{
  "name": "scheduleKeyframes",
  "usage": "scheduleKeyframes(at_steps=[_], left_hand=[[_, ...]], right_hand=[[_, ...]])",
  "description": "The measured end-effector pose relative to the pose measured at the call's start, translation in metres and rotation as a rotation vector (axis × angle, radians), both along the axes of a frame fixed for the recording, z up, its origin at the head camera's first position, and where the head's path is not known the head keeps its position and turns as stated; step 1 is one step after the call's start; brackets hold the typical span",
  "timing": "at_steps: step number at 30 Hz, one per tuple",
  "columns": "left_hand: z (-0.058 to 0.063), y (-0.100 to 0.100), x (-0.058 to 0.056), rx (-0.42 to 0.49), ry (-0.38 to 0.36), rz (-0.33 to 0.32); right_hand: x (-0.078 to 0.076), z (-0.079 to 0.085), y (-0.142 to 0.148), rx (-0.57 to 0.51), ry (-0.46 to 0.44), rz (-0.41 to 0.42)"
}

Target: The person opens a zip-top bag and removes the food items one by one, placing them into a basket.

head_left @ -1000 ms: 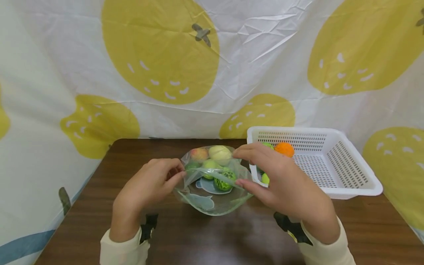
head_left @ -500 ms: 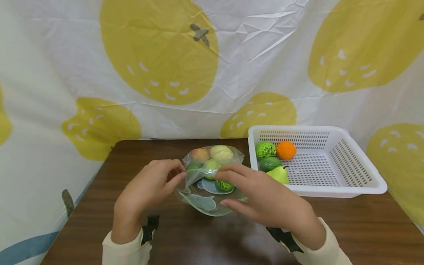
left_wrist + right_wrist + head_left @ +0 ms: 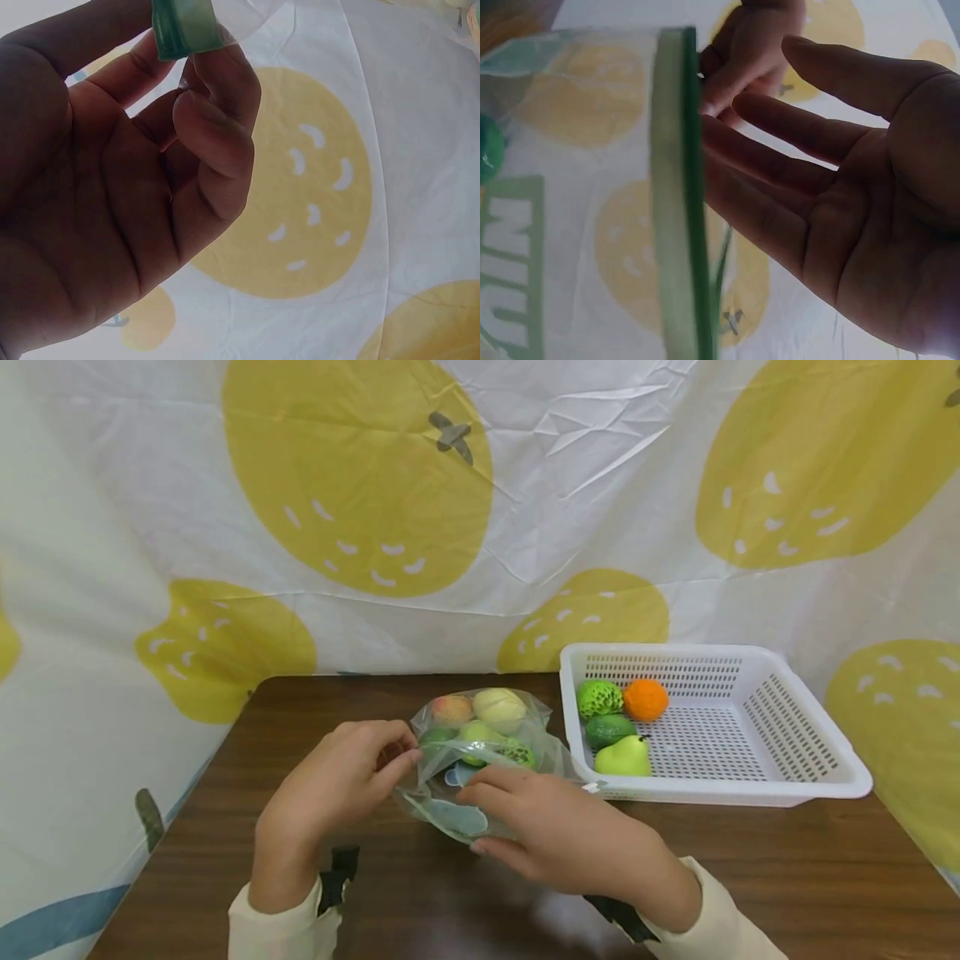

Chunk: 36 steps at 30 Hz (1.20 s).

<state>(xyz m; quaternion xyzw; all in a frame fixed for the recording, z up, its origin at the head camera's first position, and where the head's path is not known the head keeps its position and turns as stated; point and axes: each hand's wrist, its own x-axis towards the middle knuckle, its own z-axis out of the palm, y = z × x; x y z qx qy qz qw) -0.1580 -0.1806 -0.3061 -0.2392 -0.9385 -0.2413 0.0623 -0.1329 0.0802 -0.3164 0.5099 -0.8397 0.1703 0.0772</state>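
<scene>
A clear zip bag (image 3: 453, 818) with green-edged rims lies on the table, its mouth toward me. Inside it are a peach (image 3: 452, 710), a pale yellow-green fruit (image 3: 498, 706), a round green fruit (image 3: 480, 735) and a speckled green one (image 3: 519, 752). My left hand (image 3: 330, 785) pinches the left corner of the mouth; the green strip (image 3: 184, 30) shows at its fingertips. My right hand (image 3: 577, 835) is over the front of the mouth, fingers extended and thumb apart. In the right wrist view its fingers (image 3: 780, 157) reach behind the bag's green rim (image 3: 682, 195).
A white perforated basket (image 3: 750, 789) stands right of the bag. It holds an orange (image 3: 646, 700), a speckled green fruit (image 3: 600, 697), an avocado (image 3: 609, 730) and a pear (image 3: 624, 757). A fruit-print cloth (image 3: 420, 635) hangs behind the brown table (image 3: 315, 702).
My right hand has left the bag's right edge and moved left and toward me, across the mouth. The basket's fruit is now uncovered. My left hand stays at its corner.
</scene>
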Motion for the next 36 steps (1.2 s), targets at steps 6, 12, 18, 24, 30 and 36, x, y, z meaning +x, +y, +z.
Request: scheduleKeyframes(at_steps=[6, 12, 18, 24, 30, 36], left_hand=[[0.001, 0.0, 0.001, -0.003, -0.001, 0.001], [0.002, 0.0, 0.001, 0.002, 0.001, 0.0], [0.002, 0.001, 0.0, -0.005, 0.01, -0.005], [0.0, 0.002, -0.001, -0.008, 0.013, -0.014], [-0.001, 0.003, -0.002, -0.007, 0.008, -0.02], [-0.002, 0.005, -0.002, -0.015, -0.001, -0.028]], right_hand=[[-0.005, -0.008, -0.009, 0.051, 0.057, -0.017], [-0.016, -0.019, -0.019, 0.084, 0.069, -0.1], [-0.026, -0.032, -0.029, 0.17, 0.063, -0.229], [-0.037, -0.044, -0.038, 0.23, 0.007, -0.353], [-0.047, -0.054, -0.043, 0.205, -0.047, -0.457], [-0.055, -0.065, -0.047, 0.212, -0.11, -0.512]])
